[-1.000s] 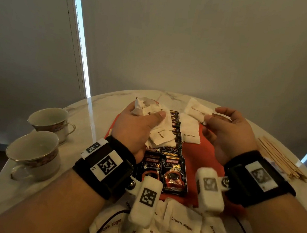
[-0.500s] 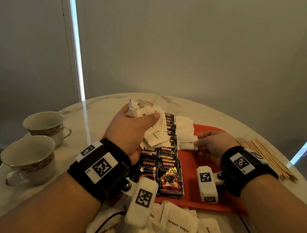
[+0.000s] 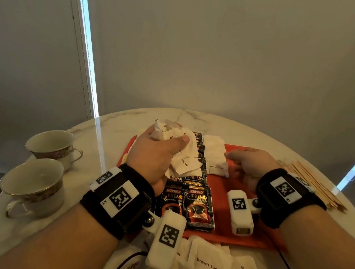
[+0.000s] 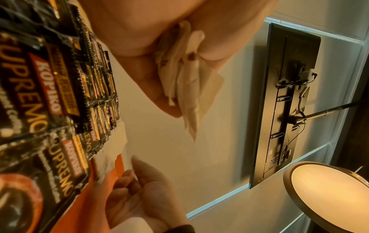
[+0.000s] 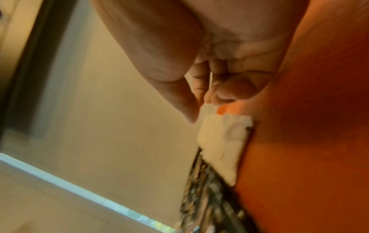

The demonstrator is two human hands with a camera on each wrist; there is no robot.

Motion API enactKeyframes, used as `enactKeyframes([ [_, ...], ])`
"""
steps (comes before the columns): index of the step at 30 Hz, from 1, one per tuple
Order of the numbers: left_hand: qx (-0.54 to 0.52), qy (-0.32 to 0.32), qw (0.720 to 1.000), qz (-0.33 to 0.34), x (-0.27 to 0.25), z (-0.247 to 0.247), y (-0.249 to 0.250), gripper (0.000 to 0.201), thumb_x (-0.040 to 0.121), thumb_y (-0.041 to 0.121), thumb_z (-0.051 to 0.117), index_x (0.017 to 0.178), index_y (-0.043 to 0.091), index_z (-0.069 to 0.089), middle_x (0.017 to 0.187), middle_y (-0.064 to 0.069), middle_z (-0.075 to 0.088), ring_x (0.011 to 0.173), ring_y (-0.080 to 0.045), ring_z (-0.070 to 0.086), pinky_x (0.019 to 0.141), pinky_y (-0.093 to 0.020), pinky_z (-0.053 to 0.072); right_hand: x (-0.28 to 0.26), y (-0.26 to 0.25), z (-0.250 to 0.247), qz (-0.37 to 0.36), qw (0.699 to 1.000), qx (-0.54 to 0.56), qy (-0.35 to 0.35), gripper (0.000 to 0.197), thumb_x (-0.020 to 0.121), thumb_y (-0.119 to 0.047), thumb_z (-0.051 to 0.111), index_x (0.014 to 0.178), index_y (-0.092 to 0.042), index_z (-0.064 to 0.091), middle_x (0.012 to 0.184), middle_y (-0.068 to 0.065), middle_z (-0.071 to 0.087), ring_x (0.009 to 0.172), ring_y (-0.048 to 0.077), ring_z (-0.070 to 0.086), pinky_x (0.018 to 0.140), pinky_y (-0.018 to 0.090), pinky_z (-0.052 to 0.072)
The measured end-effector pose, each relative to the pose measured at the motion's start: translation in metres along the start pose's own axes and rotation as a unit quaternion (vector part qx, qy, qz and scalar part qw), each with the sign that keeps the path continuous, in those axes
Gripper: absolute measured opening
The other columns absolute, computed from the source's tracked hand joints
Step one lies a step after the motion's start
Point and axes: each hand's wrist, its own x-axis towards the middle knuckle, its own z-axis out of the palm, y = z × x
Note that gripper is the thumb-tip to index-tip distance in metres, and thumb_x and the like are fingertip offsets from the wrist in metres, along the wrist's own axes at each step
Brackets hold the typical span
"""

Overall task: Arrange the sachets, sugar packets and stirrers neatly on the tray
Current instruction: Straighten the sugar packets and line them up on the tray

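My left hand (image 3: 171,138) hovers over the red tray's (image 3: 225,210) far left and grips a crumpled bunch of white sugar packets (image 3: 185,162); the left wrist view shows them squeezed between thumb and fingers (image 4: 187,82). Black coffee sachets (image 3: 198,207) lie in two overlapping rows down the tray. Beside them runs a row of white sugar packets (image 3: 213,148). My right hand (image 3: 236,159) is low over the tray, its loosely curled fingertips touching that row's near edge (image 5: 221,141), thumb apart. It holds nothing that I can see.
Several loose brown sugar packets (image 3: 209,265) lie on the round marble table (image 3: 114,126) in front of the tray. Wooden stirrers (image 3: 314,186) are piled right of the tray. Two teacups (image 3: 51,144) (image 3: 32,185) stand at the left.
My right hand came down from mid-air with a white packet, laid it at the near end of the white row and let go. The left hand kept its bunch.
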Motion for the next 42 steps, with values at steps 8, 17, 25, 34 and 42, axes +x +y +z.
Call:
enactKeyframes([
  [8,-0.004,0.038,0.998,0.042,-0.004,0.004,-0.001,0.024,0.093,0.002,0.072,0.115,0.012,0.068,0.103,-0.015,0.078,0.094,-0.035,0.077,0.081,-0.065,0.06,-0.082,-0.018,0.028,-0.063,0.957,-0.017,-0.283,0.036,0.071,-0.04,0.082,0.089,-0.012,0.069,0.072,0.002,0.062,0.059,0.012,0.056,0.055,0.026,0.044],
  [17,-0.052,0.064,0.996,0.037,-0.004,0.005,0.003,0.024,0.096,-0.003,0.066,0.117,0.008,0.066,0.102,-0.017,0.077,0.091,-0.038,0.077,0.072,-0.065,0.061,-0.085,-0.001,0.033,-0.124,0.962,0.085,-0.226,0.016,0.095,-0.011,0.066,0.097,0.004,0.073,0.081,0.014,0.07,0.065,0.018,0.063,0.058,0.027,0.057],
  [25,-0.057,0.066,0.995,0.04,-0.005,0.003,0.007,0.032,0.095,-0.006,0.064,0.124,0.006,0.064,0.11,-0.023,0.074,0.092,-0.04,0.077,0.07,-0.06,0.062,-0.082,-0.001,0.035,-0.127,0.94,0.236,-0.211,0.019,0.1,-0.008,0.057,0.113,0.002,0.067,0.085,0.013,0.074,0.071,0.017,0.07,0.061,0.024,0.06],
  [34,-0.016,-0.019,0.999,-0.044,-0.015,0.011,0.006,0.012,0.102,0.007,0.06,0.109,0.0,0.067,0.087,-0.019,0.078,0.069,-0.03,0.077,0.061,-0.045,0.063,-0.079,0.003,0.04,-0.122,0.936,0.285,-0.165,0.013,0.099,-0.004,0.059,0.108,0.001,0.065,0.096,0.012,0.076,0.085,0.024,0.075,0.063,0.025,0.061],
  [42,0.084,-0.064,0.993,-0.044,-0.012,0.009,-0.003,0.031,0.09,-0.004,0.07,0.121,-0.001,0.067,0.109,-0.028,0.074,0.097,-0.044,0.074,0.085,-0.056,0.06,-0.073,0.003,0.033,-0.134,0.958,0.224,-0.122,0.007,0.097,-0.004,0.063,0.101,-0.006,0.068,0.098,0.013,0.077,0.086,0.024,0.075,0.067,0.029,0.06],
])
